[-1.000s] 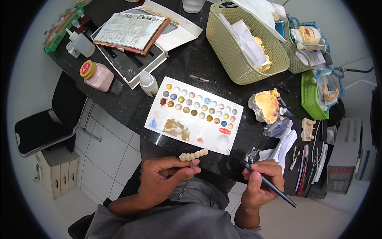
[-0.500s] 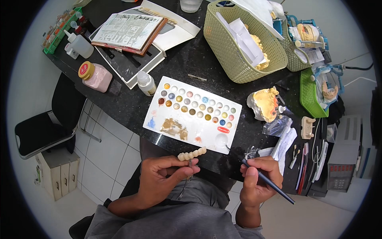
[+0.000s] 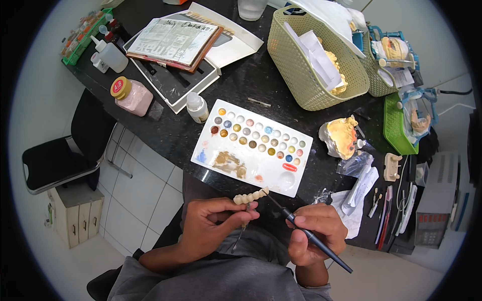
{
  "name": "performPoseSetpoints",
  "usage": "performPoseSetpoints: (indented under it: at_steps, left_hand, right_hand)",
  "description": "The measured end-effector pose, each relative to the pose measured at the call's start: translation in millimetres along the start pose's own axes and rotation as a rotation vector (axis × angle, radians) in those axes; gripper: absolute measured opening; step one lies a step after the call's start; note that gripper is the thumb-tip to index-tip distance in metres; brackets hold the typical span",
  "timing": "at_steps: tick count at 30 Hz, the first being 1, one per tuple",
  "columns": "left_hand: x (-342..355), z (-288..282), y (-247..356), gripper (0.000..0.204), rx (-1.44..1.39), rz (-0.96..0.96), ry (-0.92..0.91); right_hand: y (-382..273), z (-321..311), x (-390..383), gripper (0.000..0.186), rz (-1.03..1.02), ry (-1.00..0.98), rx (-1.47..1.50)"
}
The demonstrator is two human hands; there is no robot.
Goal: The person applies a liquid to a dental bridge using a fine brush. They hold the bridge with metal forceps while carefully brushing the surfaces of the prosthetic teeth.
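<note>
My left hand (image 3: 203,228) grips a thin metal holder (image 3: 242,232) between thumb and fingers, with a row of cream tooth-shaped pieces (image 3: 245,198) on top of it. My right hand (image 3: 316,231) is closed around a dark-handled brush (image 3: 326,247), whose fine tip touches or nearly touches the right end of that row. Just beyond both hands lies a white palette (image 3: 266,176) with wells of coloured paste and smears of brown, blue and pink. A yellow-and-white dental cast (image 3: 339,135) stands to the palette's right.
Bottles (image 3: 197,108), a pink-powder jar (image 3: 133,98) and a notebook on an open case (image 3: 170,40) sit back left. Mesh baskets (image 3: 311,95), casts on blue articulators (image 3: 391,47), loose tools (image 3: 386,215) and paper (image 3: 359,193) crowd the right. A chair (image 3: 47,163) stands left.
My right hand has moved left with the brush, bringing its tip to the right end of the tooth row. My left hand and the row have shifted slightly right in the picture, as has the desk.
</note>
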State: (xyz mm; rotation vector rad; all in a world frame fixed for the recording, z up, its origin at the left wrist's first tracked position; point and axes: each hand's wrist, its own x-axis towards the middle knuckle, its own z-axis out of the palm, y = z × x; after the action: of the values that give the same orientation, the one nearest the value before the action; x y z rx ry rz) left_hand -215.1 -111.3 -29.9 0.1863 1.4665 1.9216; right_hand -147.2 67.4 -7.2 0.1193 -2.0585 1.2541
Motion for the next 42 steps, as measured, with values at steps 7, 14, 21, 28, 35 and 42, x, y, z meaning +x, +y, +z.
performPoseSetpoints:
  at_steps: [7,14,21,28,35,42]
  left_hand:
    - [0.2,0.5,0.2,0.018,0.002,0.001,-0.001]
    - [0.6,1.1,0.3,0.017,-0.004,0.019,-0.004]
    - [0.2,1.7,-0.2,0.017,-0.024,0.014,0.005]
    - [-0.3,0.8,-0.5,0.019,-0.02,0.011,-0.01]
    - [-1.1,6.4,3.2,0.014,-0.03,-0.001,0.052]
    - [-1.4,3.8,2.2,0.019,-0.005,0.002,0.007]
  right_hand:
    - [-0.6,0.7,0.9,0.012,0.015,0.03,0.002]
    - [0.4,0.8,1.7,0.015,0.015,-0.009,-0.03]
    - [0.3,-0.4,0.4,0.015,0.006,0.001,0.005]
    - [-0.8,0.1,1.9,0.013,0.0,0.009,0.018]
    - [-3.2,1.0,3.9,0.009,0.02,0.027,0.024]
    - [-4.1,0.2,7.1,0.011,0.014,0.016,-0.004]
